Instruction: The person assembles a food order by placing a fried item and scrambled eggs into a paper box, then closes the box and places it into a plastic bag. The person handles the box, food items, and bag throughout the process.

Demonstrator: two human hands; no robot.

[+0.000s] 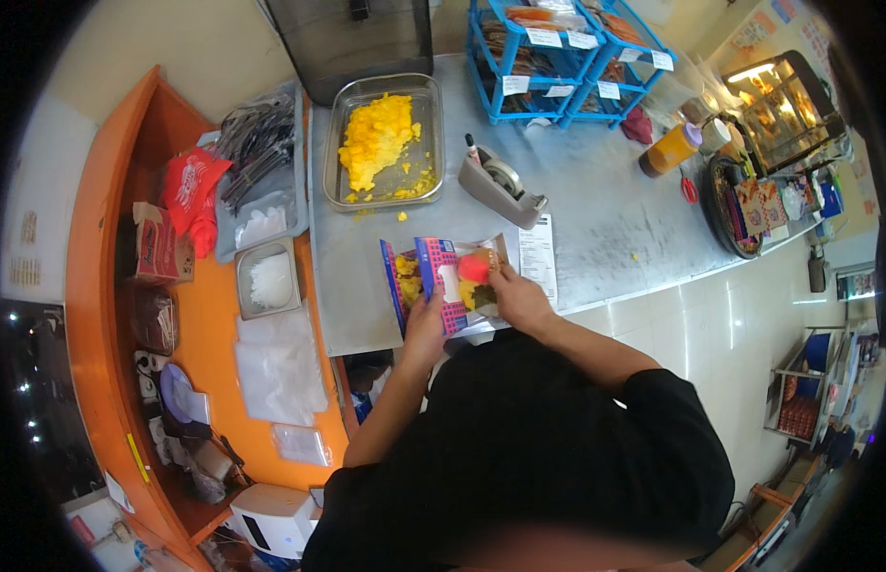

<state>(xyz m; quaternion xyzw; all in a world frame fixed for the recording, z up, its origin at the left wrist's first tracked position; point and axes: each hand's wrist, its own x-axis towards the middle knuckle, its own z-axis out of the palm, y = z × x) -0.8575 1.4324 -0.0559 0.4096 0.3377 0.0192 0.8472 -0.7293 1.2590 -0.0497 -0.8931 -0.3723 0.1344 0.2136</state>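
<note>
My head view looks down on a grey metal counter (595, 200), its top scuffed, running off to the right above a pale, shiny tiled floor (643, 334). At left an orange cabinet (247, 473) adjoins it. On the counter I see a steel tray (434, 119) of yellow rice (378, 133), a grey tape dispenser (488, 191), a printed slip (538, 255) and, at the back, blue racks (538, 80). Farther right stand an orange bottle (664, 157) and a lit food case (776, 105).

The fisheye rim blackens the corners and bends the room's edges. A dark shirt (529, 429) fills the lower middle, covering the counter's near edge. Inside the carton I make out yellow food and a red piece (474, 268), too blurred to identify; I cannot tell whether there is one carton or two side by side.

The printed carton (443, 286), blue and pink, is at the counter's near edge, below the dispenser. Its open side faces up toward me; the printed wall runs away from the person, far end leaning left. The left hand (425, 322) clasps that wall. The right hand (521, 297) meets the carton's right edge; whether it grips the flap or the red piece, I cannot tell.
</note>
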